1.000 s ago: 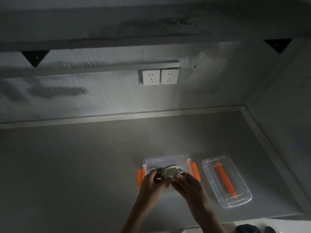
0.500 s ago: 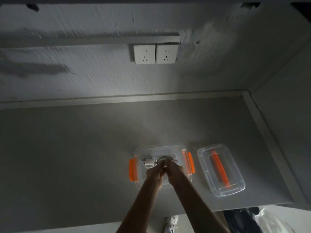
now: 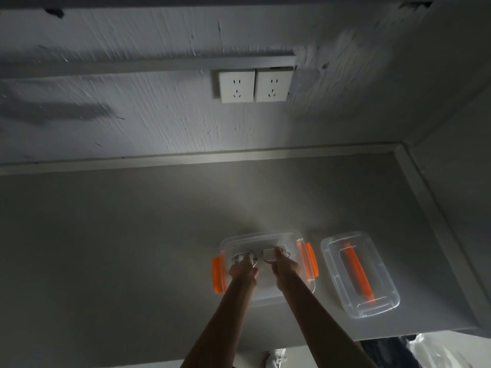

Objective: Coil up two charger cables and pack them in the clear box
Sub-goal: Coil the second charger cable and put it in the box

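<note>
- The clear plastic box with orange side latches [image 3: 308, 284] sits open on the grey matte tabletop [image 3: 106, 248]; every place below is given relative to this box.
- Both hands reach inside the box from its near side.
- The left hand [image 3: 243, 269] has its fingers closed around a coiled white charger cable [image 3: 239, 257] in the box's left half.
- The right hand [image 3: 285, 266] pinches a second white charger cable with its square plug [image 3: 269, 254] in the box's right half, thumb on top.
- The clear rectangular lid with an orange handle [image 3: 360, 274] lies flat just to the right of the box, not touching it.
- Two white wall sockets [image 3: 253, 85] sit on the wall well beyond the box.
</note>
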### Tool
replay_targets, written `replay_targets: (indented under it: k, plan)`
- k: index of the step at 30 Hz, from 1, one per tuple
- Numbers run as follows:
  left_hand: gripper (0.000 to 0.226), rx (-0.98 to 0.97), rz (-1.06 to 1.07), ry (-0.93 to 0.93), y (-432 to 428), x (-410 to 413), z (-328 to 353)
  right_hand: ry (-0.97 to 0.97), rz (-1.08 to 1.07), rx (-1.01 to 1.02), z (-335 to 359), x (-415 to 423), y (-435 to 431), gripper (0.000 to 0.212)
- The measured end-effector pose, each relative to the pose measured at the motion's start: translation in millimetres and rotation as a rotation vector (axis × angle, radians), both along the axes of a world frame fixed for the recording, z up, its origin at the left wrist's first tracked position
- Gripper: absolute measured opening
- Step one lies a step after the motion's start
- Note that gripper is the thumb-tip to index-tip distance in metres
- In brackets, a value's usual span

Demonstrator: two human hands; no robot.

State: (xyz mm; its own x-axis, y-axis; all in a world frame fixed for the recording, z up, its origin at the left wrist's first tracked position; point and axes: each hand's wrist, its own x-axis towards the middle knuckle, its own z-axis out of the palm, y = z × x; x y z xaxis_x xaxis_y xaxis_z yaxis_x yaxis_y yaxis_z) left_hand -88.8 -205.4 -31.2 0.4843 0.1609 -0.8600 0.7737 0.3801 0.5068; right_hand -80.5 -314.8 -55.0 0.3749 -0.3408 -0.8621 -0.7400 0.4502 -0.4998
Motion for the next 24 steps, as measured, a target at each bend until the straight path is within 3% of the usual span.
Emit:
replay_targets:
  k: [4,8,11,14,18,24]
  plan:
    - [0.05,-0.022,0.014,0.039,-3.7,6.2,-26.3,-0.076,-0.01,-0.033,6.6,-1.4,9.3,0.029]
    - [0.049,0.259,-0.206,0.07,0.5,3.5,-35.9,-0.094,-0.052,-0.064,12.1,-3.1,16.5,0.027]
    - [0.05,0.336,-0.29,0.073,-1.4,-2.2,-27.9,-0.085,-0.052,-0.133,14.8,-5.3,21.1,0.028]
    - [0.045,0.279,-0.239,0.067,-1.0,0.5,-25.2,-0.091,-0.063,-0.115,14.8,-9.4,23.3,0.037]
    - [0.047,-0.009,0.058,0.07,-1.4,3.8,-22.5,-0.086,-0.127,-0.04,13.1,-10.8,21.1,0.04]
    - [0.047,0.015,0.062,0.048,0.2,-1.0,-21.2,-0.203,-0.15,0.148,19.3,-11.4,17.0,0.034]
